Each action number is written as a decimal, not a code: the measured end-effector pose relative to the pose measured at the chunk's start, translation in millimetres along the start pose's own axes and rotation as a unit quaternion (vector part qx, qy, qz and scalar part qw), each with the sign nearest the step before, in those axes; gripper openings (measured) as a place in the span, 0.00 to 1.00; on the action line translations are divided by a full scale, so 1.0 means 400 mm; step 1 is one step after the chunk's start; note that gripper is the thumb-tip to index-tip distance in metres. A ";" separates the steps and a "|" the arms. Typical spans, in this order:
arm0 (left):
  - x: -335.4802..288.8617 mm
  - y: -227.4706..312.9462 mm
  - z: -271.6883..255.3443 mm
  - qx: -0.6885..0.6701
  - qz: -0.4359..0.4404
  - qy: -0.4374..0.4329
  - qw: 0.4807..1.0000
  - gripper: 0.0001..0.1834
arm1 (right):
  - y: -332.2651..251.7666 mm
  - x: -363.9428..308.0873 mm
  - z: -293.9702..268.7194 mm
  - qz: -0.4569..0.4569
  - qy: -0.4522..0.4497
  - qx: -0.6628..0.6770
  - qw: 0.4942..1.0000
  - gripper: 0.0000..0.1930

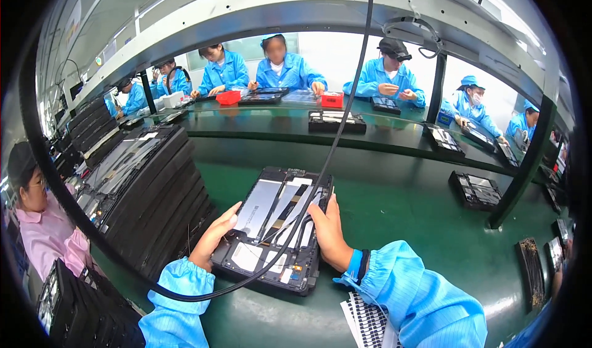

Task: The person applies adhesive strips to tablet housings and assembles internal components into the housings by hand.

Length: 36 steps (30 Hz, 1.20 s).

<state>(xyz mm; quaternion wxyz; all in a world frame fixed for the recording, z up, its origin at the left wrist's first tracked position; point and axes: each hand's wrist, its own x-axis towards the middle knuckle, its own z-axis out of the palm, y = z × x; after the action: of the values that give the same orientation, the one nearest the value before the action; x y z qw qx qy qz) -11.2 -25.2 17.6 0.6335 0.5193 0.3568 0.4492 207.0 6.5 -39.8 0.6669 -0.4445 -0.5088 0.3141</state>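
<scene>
An opened tablet (256, 215) lies in a black tray in front of me, its silver battery cells, dark flex cable and boards bare. The tray looks thick, perhaps more than one stacked; I cannot tell. My left hand (216, 234) grips the tray's left side, thumb along the edge. On the opposite side my right hand (331, 231) holds it, thumb on top near the rim. A black cable (336, 144) hangs across the view and hides part of the tablet. Beside my right sleeve lie white sheets (368, 320) with rows of black labels.
A tall stack of black trays (151, 200) stands at left on the green bench (394, 212), with more trays (86, 305) nearer me. Another tablet tray (476, 190) sits by a rack post (524, 157). Co-workers in blue sit beyond a raised shelf; a person in pink (49, 231) is at left.
</scene>
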 end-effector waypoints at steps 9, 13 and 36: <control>0.040 -0.015 -0.031 0.057 0.011 0.027 0.998 0.34 | -0.040 0.030 0.008 0.043 0.001 -0.082 0.996 0.17; 0.054 -0.034 -0.050 0.060 0.029 -0.019 0.998 0.30 | -0.040 0.015 -0.016 0.060 -0.009 -0.152 0.987 0.35; -0.167 -0.177 0.467 0.493 0.295 -0.304 0.760 0.35 | -0.416 -0.494 -0.536 -0.117 -0.390 -0.463 0.787 0.26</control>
<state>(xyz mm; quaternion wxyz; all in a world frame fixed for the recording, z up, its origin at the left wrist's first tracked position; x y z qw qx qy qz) 151.6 -155.2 -14.1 0.2015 0.9488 0.1464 0.1943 350.7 -291.8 14.4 0.1578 -0.4764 -0.8583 0.1072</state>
